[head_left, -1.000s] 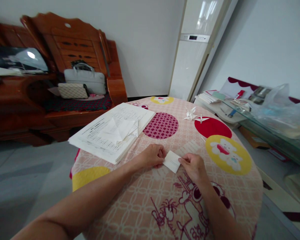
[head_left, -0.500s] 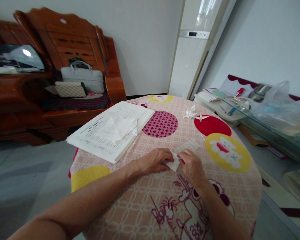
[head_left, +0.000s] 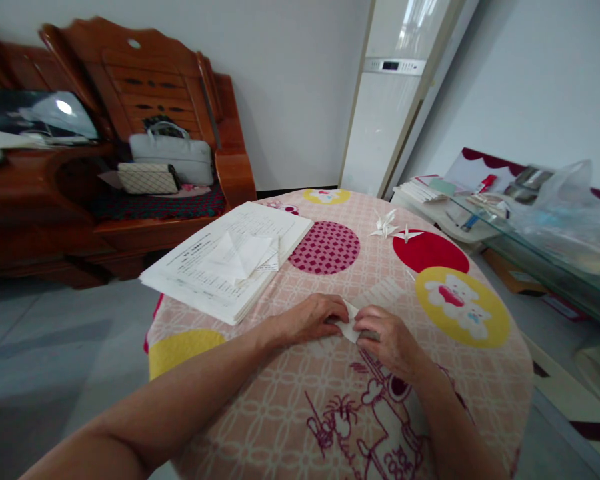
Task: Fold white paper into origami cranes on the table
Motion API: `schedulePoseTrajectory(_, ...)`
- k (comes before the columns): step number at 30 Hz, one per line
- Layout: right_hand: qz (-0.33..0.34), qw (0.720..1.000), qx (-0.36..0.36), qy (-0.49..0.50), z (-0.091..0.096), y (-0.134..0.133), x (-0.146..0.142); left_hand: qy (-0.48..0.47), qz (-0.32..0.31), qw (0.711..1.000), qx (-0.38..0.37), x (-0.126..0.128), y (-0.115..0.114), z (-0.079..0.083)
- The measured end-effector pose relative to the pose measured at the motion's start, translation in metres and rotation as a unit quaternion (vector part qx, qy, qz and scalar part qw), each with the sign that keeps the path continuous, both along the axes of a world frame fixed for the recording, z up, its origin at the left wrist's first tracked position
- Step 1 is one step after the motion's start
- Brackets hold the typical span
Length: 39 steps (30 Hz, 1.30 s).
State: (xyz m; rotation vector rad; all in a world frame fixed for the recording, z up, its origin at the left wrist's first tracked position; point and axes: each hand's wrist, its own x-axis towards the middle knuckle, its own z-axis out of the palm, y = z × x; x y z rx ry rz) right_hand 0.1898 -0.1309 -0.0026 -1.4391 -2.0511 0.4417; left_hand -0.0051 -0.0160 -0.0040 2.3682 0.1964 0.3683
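Observation:
A small folded piece of white paper (head_left: 349,328) lies on the patterned tablecloth (head_left: 280,413), between my two hands. My left hand (head_left: 316,317) is closed on its left side, fingers curled over the edge. From the right, my right hand (head_left: 387,337) pinches the paper's other side between thumb and fingers. Just beyond my hands rests a flat strip of printed paper (head_left: 383,293). Farther back stand two folded paper cranes, one white crane (head_left: 384,225) and a smaller crane (head_left: 407,234) at the red circle's edge.
A stack of printed sheets (head_left: 220,267) sits at the table's left, with folded papers (head_left: 245,253) on top. Behind it is a wooden chair (head_left: 145,87) holding a grey bag (head_left: 173,157). At right stands a glass-topped table (head_left: 530,257) with a plastic bag (head_left: 565,207).
My right hand has turned slightly and its fingers have shifted along the paper's right side. My left hand keeps its place on the paper. The whole view has shifted slightly.

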Motion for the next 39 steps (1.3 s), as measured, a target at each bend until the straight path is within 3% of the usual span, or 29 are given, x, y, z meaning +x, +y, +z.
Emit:
schedulePoseTrajectory(12, 0.024, 1.000, 0.009, 0.002, 0.004, -0.001, 0.001, 0.018, 0.018, 1.000, 0.015, 0.001, -0.004, 0.001)
schedulePoseTrajectory(21, -0.019, 0.999, 0.020, 0.019, -0.001, 0.002, -0.004, -0.001, 0.030, 1.000, 0.000, 0.002, -0.006, 0.003)
schedulePoseTrajectory(26, -0.044, 0.998, 0.024, 0.046, -0.004, 0.003, -0.006, -0.001, 0.073, 0.997, -0.017, 0.002, -0.007, 0.002)
schedulePoseTrajectory(35, -0.089, 0.996, -0.014, 0.030, 0.000, 0.002, -0.007, 0.000, 0.093, 0.996, -0.006, 0.005, -0.010, -0.001)
schedulePoseTrajectory(39, -0.130, 0.986, -0.088, 0.047, -0.006, 0.003, -0.006, 0.004, 0.110, 0.994, -0.013, 0.006, -0.013, -0.001)
